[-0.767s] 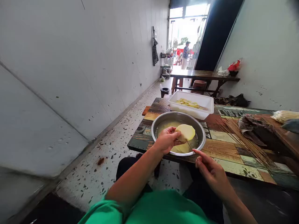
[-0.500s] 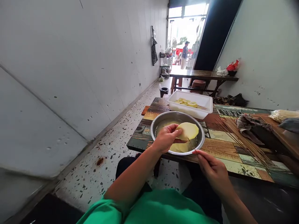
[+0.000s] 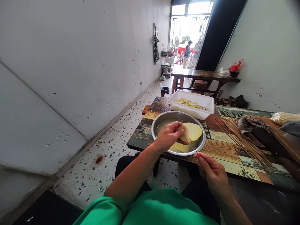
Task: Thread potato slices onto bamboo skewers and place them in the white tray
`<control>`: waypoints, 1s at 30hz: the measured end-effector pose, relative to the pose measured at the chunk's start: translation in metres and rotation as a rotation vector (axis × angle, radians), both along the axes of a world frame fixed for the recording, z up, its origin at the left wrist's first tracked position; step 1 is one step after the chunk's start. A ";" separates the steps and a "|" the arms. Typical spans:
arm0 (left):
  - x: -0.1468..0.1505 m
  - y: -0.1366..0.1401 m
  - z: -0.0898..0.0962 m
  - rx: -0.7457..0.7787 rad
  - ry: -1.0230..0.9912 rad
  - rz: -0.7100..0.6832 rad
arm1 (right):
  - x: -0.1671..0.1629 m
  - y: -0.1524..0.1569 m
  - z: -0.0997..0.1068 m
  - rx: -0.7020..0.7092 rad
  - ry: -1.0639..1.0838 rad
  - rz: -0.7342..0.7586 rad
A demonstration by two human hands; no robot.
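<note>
My left hand pinches a thin, pale yellow potato slice above a round metal basin. A wooden skewer is gripped in my right hand, low at the table's front edge. Its far end meets the lower edge of the held slice; how deep it goes in I cannot tell. Water and more pale slices lie in the basin, partly hidden behind my left hand.
Behind the basin stands a white plastic tub with skewered yellow slices. Many loose skewers lie on the table at right, beside a crumpled dark cloth. A person stands outside the far doorway.
The slice and the skewer have shifted slightly to the right in view. Both hands keep their grip, and the skewer's end still meets the slice's lower edge.
</note>
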State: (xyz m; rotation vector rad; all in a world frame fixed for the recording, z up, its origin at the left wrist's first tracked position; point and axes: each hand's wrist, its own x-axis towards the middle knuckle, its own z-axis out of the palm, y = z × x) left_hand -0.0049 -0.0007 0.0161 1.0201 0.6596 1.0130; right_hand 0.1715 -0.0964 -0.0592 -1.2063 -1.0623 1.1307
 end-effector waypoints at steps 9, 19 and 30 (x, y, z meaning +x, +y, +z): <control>-0.004 0.005 -0.006 -0.164 0.015 0.041 | -0.004 0.008 0.009 -0.129 0.269 0.118; -0.009 0.004 -0.003 -0.001 0.129 0.063 | -0.015 0.010 0.021 -0.270 0.383 0.221; -0.016 0.003 0.003 0.111 0.269 -0.040 | -0.014 0.016 0.018 -0.317 0.409 0.326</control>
